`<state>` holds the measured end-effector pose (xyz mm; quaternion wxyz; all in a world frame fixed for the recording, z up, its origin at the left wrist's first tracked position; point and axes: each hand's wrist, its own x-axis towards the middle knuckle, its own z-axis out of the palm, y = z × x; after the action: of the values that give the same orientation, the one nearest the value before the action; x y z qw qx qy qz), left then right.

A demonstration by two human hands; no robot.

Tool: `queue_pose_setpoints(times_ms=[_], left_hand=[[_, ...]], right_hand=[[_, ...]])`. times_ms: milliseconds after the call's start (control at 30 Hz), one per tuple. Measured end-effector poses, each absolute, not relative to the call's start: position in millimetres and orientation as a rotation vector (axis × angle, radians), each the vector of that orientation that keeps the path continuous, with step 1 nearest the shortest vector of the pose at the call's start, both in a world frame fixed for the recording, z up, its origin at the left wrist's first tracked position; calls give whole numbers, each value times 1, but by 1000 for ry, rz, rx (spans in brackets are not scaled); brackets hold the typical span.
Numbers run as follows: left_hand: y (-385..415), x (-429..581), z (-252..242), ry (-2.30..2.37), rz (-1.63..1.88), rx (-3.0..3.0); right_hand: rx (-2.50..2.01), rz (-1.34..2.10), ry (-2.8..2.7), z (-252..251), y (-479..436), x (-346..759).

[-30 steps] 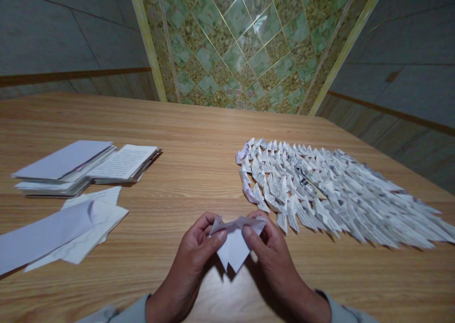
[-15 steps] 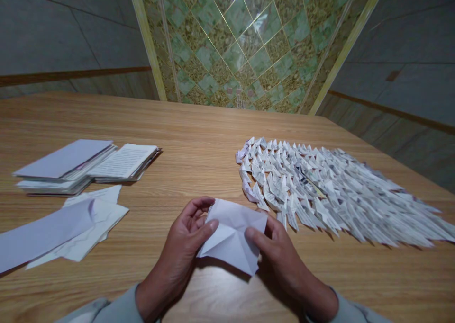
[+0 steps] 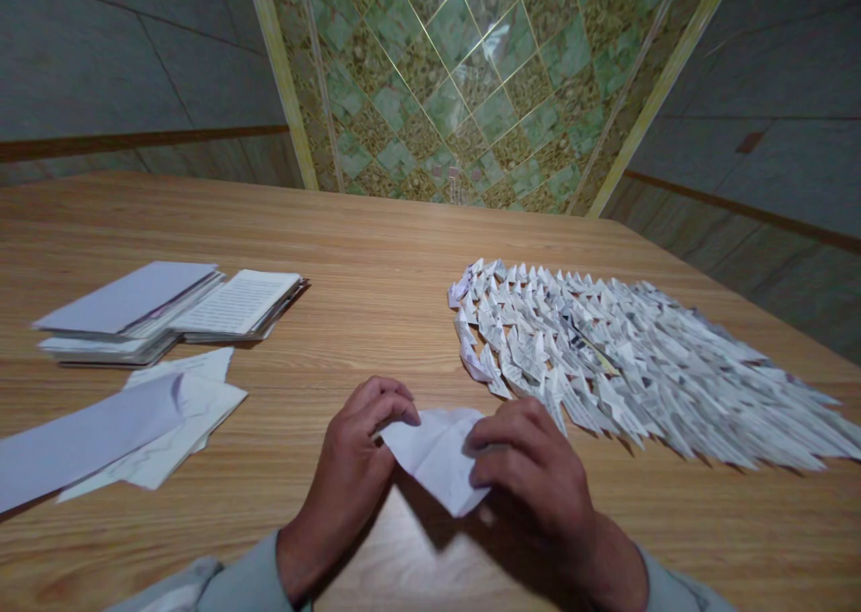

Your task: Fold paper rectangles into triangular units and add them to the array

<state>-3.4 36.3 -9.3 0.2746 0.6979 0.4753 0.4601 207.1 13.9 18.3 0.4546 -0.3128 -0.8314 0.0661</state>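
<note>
A creased white paper sheet (image 3: 437, 458) lies low and central, held just above or against the table (image 3: 377, 325), its point aimed toward the person. The left hand (image 3: 350, 473) curls narrowly, fingertips on the sheet's upper left edge, while the right hand (image 3: 531, 477) lies over its right side, fingers pressed on the paper; both hands hold this one sheet between them. Beyond the sheet and to the right spreads a dense bed of small folded paper pieces (image 3: 605, 370), printed and overlapping in rows, far too many to count exactly but clearly many dozens. That folded mass looks like the finished part of the work. What appears left lies to the left of the sheet: two thick bundles of book pages, one closed-looking (image 3: 127, 300) and one showing printed text (image 3: 239, 302), plus at least two loose sheets, a long white strip (image 3: 87, 437) and a crumpled piece beneath it (image 3: 188, 406). The sheet in hand looks only part-folded.
</note>
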Motion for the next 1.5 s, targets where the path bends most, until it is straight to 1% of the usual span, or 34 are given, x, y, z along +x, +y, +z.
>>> queue_pose_setpoints(times_ms=[33, 133, 233, 300, 367, 433, 533, 633, 833, 900, 967, 1033, 1167, 1300, 1400, 1500], left_hand=[[38, -5, -10, 1304, 1204, 1986], [44, -12, -17, 1398, 1028, 2253], [44, -20, -21, 1397, 869, 2415], [37, -24, -20, 1316, 875, 2454], [29, -25, -17, 1159, 907, 2431], [22, -24, -13, 1022, 802, 2386], [17, -20, -12, 1044, 721, 2345], [17, -19, -17, 1055, 722, 2350], [14, -23, -27, 1138, 848, 2347], [14, -23, -27, 1182, 828, 2265], [16, -23, -25, 1207, 785, 2150], [18, -23, -24, 1227, 835, 2119], [18, -21, -22, 1172, 984, 2422], [12, -15, -19, 990, 823, 2682], [8, -11, -19, 1061, 691, 2723], [7, -8, -20, 1093, 666, 2747]], right_hand=[[-708, 109, -2204, 19, 13, 206], [-655, 87, -2549, 13, 11, 197], [-761, 131, -2719, 4, 9, 188], [-816, 217, -2745, -1, 8, 186], [-842, 363, -2712, -3, 8, 188], [-870, 529, -2639, -1, 10, 193], [-947, 713, -2524, 6, 16, 203], [-1071, 797, -2423, 12, 24, 213], [-1276, 949, -2161, 5, 33, 215], [-1345, 940, -2072, -2, 33, 209], [-1411, 857, -2043, -10, 32, 203], [-1440, 764, -2056, -17, 32, 197], [-1453, 666, -2118, -21, 33, 193], [-1414, 706, -2145, -17, 34, 198], [-1341, 727, -2110, -17, 36, 204], [-1341, 636, -2133, -21, 37, 205]])
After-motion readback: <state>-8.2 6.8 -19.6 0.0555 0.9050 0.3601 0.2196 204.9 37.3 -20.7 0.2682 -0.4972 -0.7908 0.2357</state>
